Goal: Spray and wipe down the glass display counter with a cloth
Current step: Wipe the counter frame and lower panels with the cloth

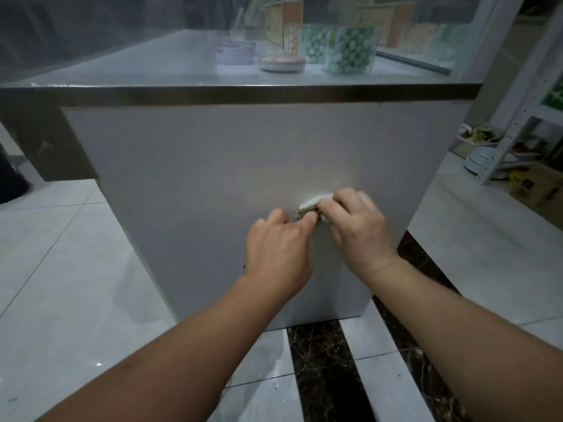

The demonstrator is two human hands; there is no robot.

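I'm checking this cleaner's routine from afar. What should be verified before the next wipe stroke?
1. Grip on the cloth: ok, the right hand grips it and the left hand pinches its lower end.
2. Contact: ok, the cloth appears pressed to the counter's white end panel.
3. Stroke path: ok, the panel is bare around the hands.
4. Reach of the spray bottle: cannot tell, none in view.
5. Panel wetted: cannot tell.
6. State of the glass top: not ok, it looks hazy.
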